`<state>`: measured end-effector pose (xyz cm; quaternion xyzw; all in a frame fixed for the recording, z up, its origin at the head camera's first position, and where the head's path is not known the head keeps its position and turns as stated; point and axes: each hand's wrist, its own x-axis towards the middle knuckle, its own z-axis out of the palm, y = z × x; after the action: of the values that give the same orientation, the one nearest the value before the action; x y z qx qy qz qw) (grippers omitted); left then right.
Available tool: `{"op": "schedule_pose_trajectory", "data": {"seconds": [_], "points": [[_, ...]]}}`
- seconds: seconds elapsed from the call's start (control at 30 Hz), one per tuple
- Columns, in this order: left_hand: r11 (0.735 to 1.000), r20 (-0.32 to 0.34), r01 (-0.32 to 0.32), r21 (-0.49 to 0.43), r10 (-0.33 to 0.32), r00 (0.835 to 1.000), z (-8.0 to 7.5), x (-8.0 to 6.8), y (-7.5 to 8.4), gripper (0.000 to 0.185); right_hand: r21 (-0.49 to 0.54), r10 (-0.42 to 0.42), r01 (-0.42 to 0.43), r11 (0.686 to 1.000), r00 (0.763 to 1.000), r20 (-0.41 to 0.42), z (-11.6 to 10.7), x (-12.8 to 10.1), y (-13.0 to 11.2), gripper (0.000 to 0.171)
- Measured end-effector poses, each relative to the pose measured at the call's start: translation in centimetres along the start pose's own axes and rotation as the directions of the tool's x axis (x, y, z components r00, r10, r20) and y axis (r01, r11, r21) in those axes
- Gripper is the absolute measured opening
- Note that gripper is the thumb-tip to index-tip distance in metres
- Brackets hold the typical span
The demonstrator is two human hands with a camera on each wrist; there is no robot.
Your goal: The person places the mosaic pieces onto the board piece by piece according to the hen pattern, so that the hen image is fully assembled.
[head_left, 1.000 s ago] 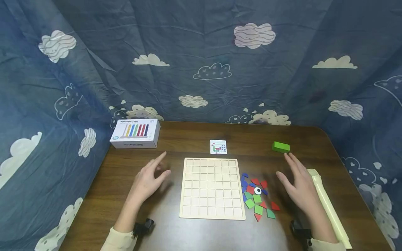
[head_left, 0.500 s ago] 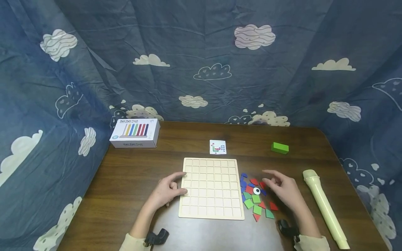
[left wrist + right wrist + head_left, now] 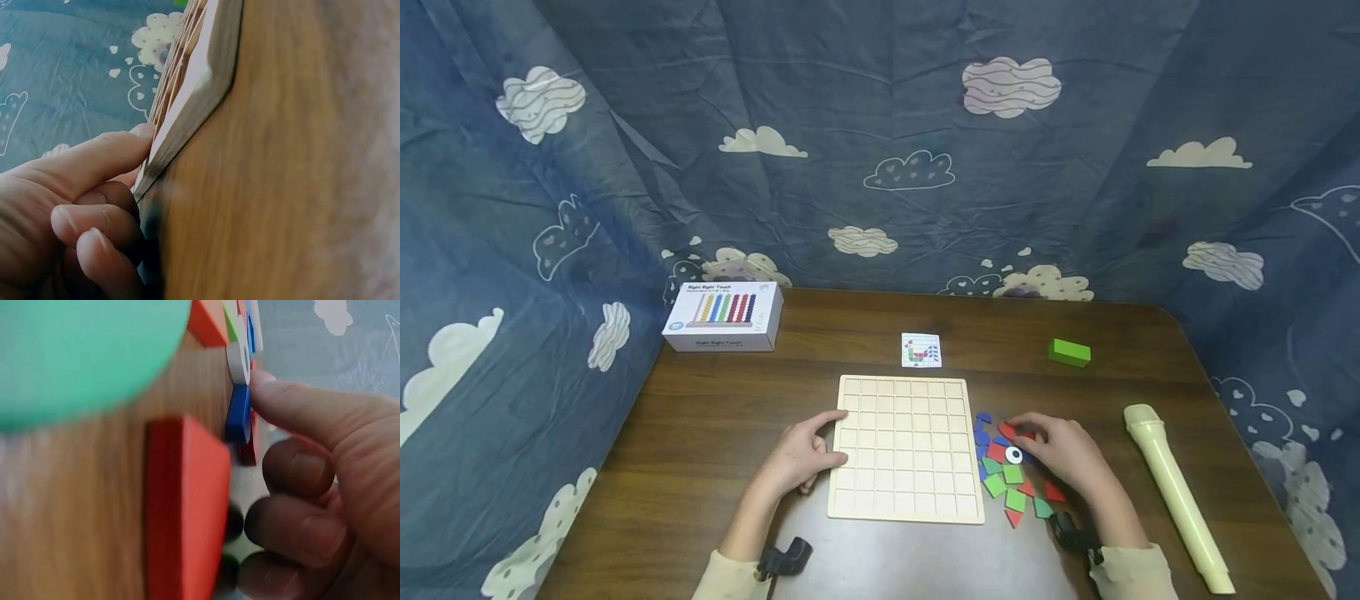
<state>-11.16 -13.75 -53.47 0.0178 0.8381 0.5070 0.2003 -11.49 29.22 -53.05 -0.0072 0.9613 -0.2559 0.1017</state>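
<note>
Near the middle of the table lies a pale wooden grid board [image 3: 906,450]. At its left edge is my left hand [image 3: 796,457], index finger and thumb extended onto the rim, its other fingers curled below; the left wrist view shows a fingertip against the raised edge of the board [image 3: 187,106]. My right hand [image 3: 1067,450] reaches over the loose pieces right of the board, thumb and index fingertips beside a red piece [image 3: 1006,431]. In the right wrist view the thumb [image 3: 265,384] overlaps the white eye disc [image 3: 237,362] and a blue piece [image 3: 237,415]; whether it pinches anything I cannot tell.
Green squares [image 3: 995,485], red triangles and blue pieces lie close along the board's right side. A small pattern card [image 3: 921,351] lies behind the board. Further out are a white box [image 3: 724,317], a green block [image 3: 1069,352] and a cream tube [image 3: 1178,498].
My left hand has come in from the left and down to the board's left rim. My right hand has moved left, away from beside the cream tube, onto the red pieces.
</note>
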Motion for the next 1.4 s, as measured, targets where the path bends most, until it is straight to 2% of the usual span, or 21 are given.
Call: {"op": "schedule_pose_trajectory", "data": {"seconds": [0.2,0.37,0.5,0.6,0.8,1.0,1.1,1.27,1.4], "points": [[0.998,-0.029,0.0,0.065,0.002,1.0,0.2,-0.2,0.3,0.069,-0.035,0.028,-0.03,0.999,0.999,-0.044,0.3,0.3,-0.1,0.041],[0.992,-0.023,-0.018,0.121,0.02,1.0,0.0,-0.6,0.3,0.081,-0.067,-0.015,0.012,0.998,0.999,-0.048,0.3,0.4,0.0,0.051],[0.97,0.027,-0.036,0.24,0.03,0.999,-0.3,-0.6,0.2,0.098,-0.087,-0.027,0.021,0.996,0.997,-0.07,0.3,0.3,0.1,0.046],[0.946,0.044,-0.058,0.318,0.046,0.998,-0.3,-0.6,0.2,0.103,-0.093,-0.018,0.008,0.996,0.995,-0.1,0.2,0.3,0.0,0.037],[0.96,0.047,-0.036,0.277,0.023,0.999,-0.6,-0.9,0.1,0.105,-0.124,-0.087,0.068,0.99,0.984,-0.154,0.0,0.5,-0.4,0.023],[0.968,0.054,-0.027,0.25,0.014,0.998,-0.9,-0.9,0.0,0.103,-0.088,-0.025,0.015,0.996,0.994,-0.106,-0.1,0.3,-0.2,0.036],[0.969,0.053,-0.014,0.247,0.001,0.999,-0.8,-0.8,0.0,0.103,-0.08,-0.021,0.015,0.997,0.997,-0.069,0.0,0.2,-0.2,0.036],[0.965,0.043,-0.014,0.26,0.003,0.999,-0.9,-0.9,0.1,0.102,-0.099,-0.06,0.05,0.994,0.993,-0.106,0.2,0.3,-0.3,0.024],[0.966,0.044,-0.018,0.257,0.007,0.999,-0.8,-1.0,0.0,0.101,-0.085,-0.038,0.029,0.996,0.994,-0.107,0.1,0.2,-0.5,0.027]]}}
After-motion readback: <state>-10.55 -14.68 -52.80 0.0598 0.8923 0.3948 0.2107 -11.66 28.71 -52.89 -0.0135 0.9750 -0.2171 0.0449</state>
